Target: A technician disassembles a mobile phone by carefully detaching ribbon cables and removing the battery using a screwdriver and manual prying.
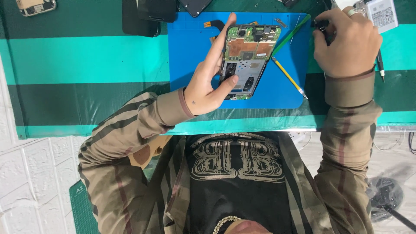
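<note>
Head view shows the left hand (208,82) gripping an opened smartphone with bare circuit board (246,56), tilted above the blue rubber mat (277,93) on the desk. The right hand (344,41), fingers clenched on a small dark tool (321,26), is off the mat's corner; by appearance a tool-fetching step, and the tip would need precise placing on the board.

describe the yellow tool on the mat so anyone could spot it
Find the blue mat on the green striped table. Right of the opened phone in the left hand lies a thin yellow tool, slanting down-right. The green tool above it slants the other way.
</note>
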